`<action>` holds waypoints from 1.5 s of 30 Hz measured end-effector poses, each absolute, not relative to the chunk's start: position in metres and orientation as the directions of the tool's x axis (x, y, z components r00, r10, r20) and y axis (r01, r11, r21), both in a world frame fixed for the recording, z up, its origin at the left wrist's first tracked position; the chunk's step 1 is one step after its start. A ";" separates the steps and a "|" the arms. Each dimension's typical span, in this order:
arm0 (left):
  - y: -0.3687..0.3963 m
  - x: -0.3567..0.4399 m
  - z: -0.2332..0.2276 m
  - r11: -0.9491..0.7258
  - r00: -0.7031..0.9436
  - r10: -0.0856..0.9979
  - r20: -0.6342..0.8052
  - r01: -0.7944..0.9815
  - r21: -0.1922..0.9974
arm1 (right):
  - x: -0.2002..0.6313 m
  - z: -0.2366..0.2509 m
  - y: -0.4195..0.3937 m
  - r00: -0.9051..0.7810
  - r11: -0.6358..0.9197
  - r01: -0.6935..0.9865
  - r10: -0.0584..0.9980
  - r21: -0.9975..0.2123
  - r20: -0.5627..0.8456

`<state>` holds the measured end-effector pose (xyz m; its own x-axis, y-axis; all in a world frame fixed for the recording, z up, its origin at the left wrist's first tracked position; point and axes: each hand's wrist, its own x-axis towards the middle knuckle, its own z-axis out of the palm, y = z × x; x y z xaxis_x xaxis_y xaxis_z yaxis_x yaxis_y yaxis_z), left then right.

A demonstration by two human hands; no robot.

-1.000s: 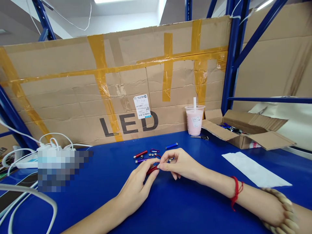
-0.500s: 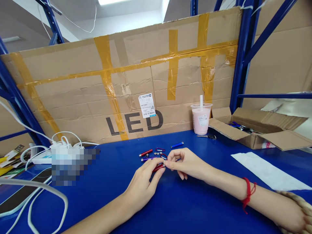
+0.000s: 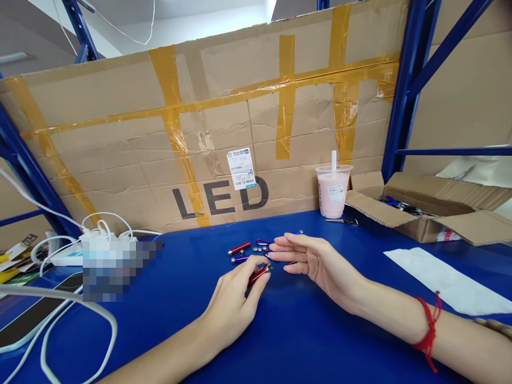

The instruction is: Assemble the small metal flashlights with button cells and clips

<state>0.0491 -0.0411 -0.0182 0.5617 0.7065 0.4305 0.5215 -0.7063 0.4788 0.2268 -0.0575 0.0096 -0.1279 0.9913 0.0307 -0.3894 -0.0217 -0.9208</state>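
Observation:
Between the thumb and fingers of my left hand (image 3: pixel 228 306) is a small red flashlight (image 3: pixel 258 275), its silver end pointing right. My right hand (image 3: pixel 322 264) hovers just right of that end, fingers stretched out and holding nothing. Beyond the hands lie another red metal tube (image 3: pixel 239 249), a purple tube (image 3: pixel 239 260) partly covered by my left fingers, and several button cells (image 3: pixel 255 249). A dark red carabiner (image 3: pixel 263 243) rests beside the cells. A blue tube (image 3: pixel 299 232) is mostly hidden behind my right hand.
At the back right stand a cup of pink drink (image 3: pixel 333 194) with a straw and an open cardboard box (image 3: pixel 416 226). Scissors (image 3: pixel 342 221) lie by the cup. White paper (image 3: pixel 448 282) is at the right. White cables (image 3: pixel 114 325) and a power strip (image 3: pixel 68 258) occupy the left.
My right hand has let go at the flashlight's silver end, moved slightly right, and its fingers have straightened. My left hand keeps its hold. The view has shifted a little.

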 end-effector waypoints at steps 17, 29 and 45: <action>-0.042 0.048 -0.017 -0.726 0.587 0.684 0.434 0.486 0.487 | 0.224 0.008 -0.062 -0.214 0.007 -0.348 0.973 -0.937 0.086; -0.041 0.048 -0.018 -0.736 0.589 0.673 0.447 0.473 0.485 | 0.224 0.006 -0.062 -0.214 0.006 -0.325 0.973 -0.946 0.080; -0.041 0.049 -0.018 -0.715 0.584 0.694 0.421 0.487 0.502 | 0.222 0.010 -0.063 -0.156 0.038 -0.279 0.984 -0.959 0.085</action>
<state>0.0487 -0.0407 -0.0182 0.5845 0.6935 0.4212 0.4865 -0.7150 0.5021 0.2218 -0.0632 0.0097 -0.1562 0.9841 0.0845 -0.2792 0.0381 -0.9595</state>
